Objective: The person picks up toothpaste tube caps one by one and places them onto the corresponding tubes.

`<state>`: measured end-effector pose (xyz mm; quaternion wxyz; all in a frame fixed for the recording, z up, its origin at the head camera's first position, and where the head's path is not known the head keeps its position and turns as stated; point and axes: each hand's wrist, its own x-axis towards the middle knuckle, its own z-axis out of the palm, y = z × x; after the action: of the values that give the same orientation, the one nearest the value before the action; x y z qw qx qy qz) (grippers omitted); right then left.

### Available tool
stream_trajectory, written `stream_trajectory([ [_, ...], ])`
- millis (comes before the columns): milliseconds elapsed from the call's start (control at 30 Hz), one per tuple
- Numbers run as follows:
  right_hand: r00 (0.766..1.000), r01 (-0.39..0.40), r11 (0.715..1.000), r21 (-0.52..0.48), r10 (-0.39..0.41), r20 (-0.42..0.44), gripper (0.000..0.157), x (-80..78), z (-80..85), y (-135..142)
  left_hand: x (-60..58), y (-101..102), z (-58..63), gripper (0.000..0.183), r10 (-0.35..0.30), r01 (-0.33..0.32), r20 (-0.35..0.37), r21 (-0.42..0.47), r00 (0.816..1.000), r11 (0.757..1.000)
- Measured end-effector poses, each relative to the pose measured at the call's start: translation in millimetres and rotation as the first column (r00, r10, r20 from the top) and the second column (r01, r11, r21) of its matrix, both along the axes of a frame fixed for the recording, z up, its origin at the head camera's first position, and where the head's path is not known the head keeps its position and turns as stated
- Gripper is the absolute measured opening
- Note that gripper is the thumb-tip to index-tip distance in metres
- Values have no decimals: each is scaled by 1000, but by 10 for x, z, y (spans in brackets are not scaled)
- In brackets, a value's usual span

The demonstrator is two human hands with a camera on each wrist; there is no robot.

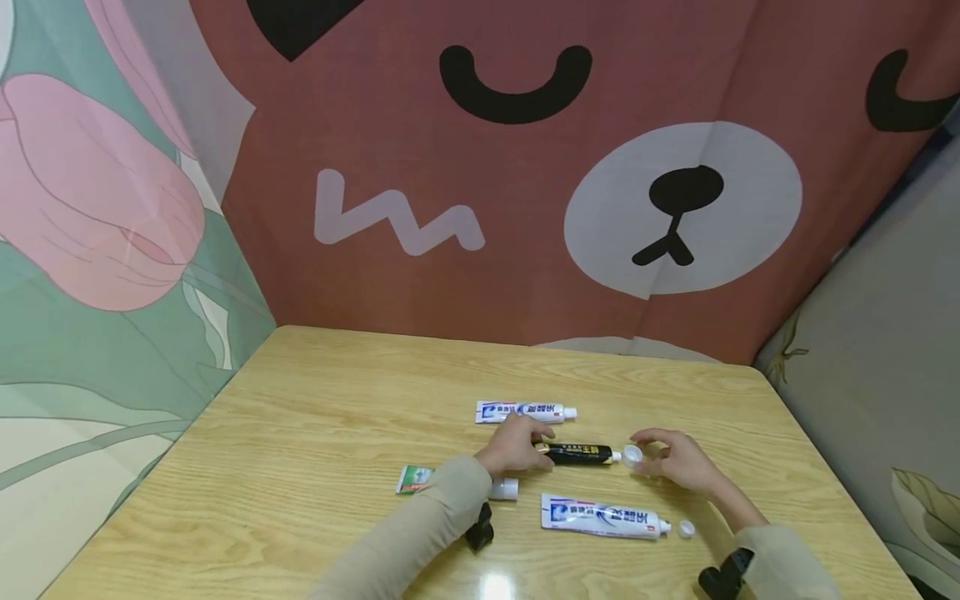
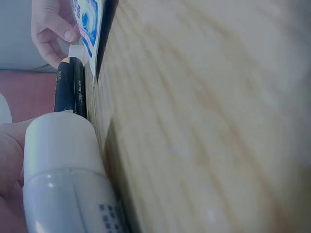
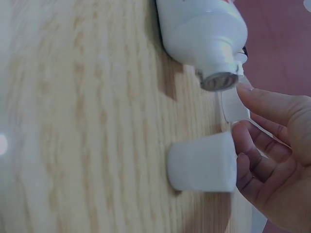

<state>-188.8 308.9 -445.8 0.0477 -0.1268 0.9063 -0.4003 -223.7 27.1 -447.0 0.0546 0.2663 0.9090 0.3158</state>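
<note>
My left hand grips the tail end of a black toothpaste tube, which lies along the table with its white nozzle pointing right. At that nozzle, my right hand pinches a white cap between thumb and fingers; the right wrist view shows the thumb on one side of this cap. Beneath my left forearm lies a green and white tube, its middle hidden by the sleeve. Its white cap looms close in the left wrist view, still on the tube.
Beyond my left hand lies a blue and white toothpaste tube. Nearer to me is another blue and white tube, uncapped, with a loose white cap standing beside its nozzle. Printed cloth hangs behind the wooden table.
</note>
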Motion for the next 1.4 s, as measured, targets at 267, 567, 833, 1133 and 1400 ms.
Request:
stream_trajectory([
  [267, 1000, -21, 999, 34, 21, 10, 38, -32, -40, -12, -11, 22, -65, 33, 22, -23, -48, -24, 999, 999],
  [567, 997, 34, 999, 13, -35, 67, 30, -16, -31, -63, -16, 72, -76, 25, 61, -61, -18, 15, 998, 998],
  [833, 999, -7, 1000, 23, 6, 38, 28, -11, 19, -30, 4, 80, -72, 22, 45, -44, -10, 101, 999, 994],
  [1133, 996, -46, 996, -75, 51, 67, 33, 1, 106, 32, 25, 87, -51, 20, 67, -86, 105, 188, 992, 978],
  [1400, 998, -7, 997, -75, 11, 55, 40, 24, 129, 87, 38, 64, 37, 18, 38, -72, 125, 278, 991, 958],
])
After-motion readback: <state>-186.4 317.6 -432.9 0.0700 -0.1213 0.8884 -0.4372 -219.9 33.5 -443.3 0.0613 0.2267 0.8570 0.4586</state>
